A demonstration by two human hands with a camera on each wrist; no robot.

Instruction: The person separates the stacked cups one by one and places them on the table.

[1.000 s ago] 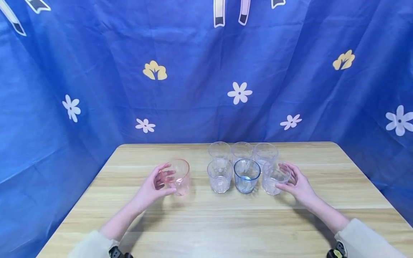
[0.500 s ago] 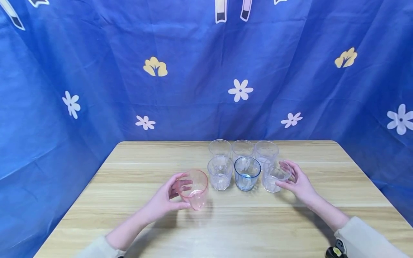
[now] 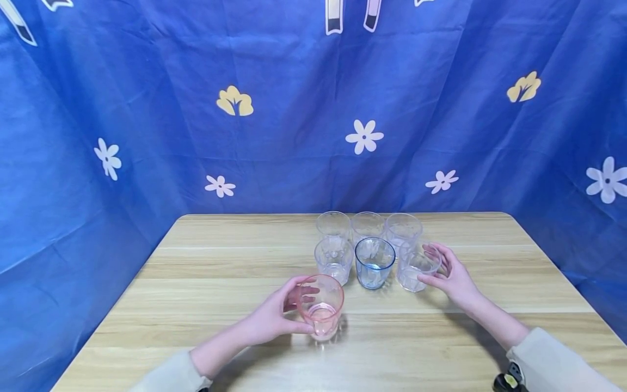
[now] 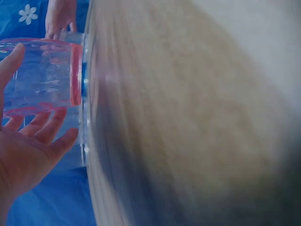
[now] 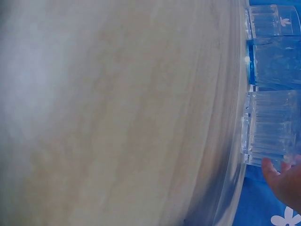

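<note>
My left hand (image 3: 281, 314) holds a pink-tinted clear tumbler (image 3: 323, 322), thumb on the near side and fingers behind it. The tumbler is upright, in front of the others; whether its base touches the table cannot be told. In the left wrist view the thumb and curled fingers flank the pink tumbler (image 4: 44, 77). On the right, my right hand (image 3: 455, 280) has its thumb and fingers round a clear tumbler (image 3: 415, 272) at the end of the front row. Beside that one stands a blue-tinted tumbler (image 3: 374, 269), then another clear tumbler (image 3: 334, 258), partly hidden by the pink rim.
A back row of three clear tumblers, left (image 3: 333, 224), middle (image 3: 368, 224) and right (image 3: 404, 227), stands close behind the front row. They rest on a light wooden table (image 3: 235, 256). A blue patterned curtain (image 3: 294, 136) hangs behind and at both sides.
My left hand has carried the pink tumbler rightward and toward the body, from the left of the group to in front of its left clear tumbler. The right hand stays at its tumbler.
</note>
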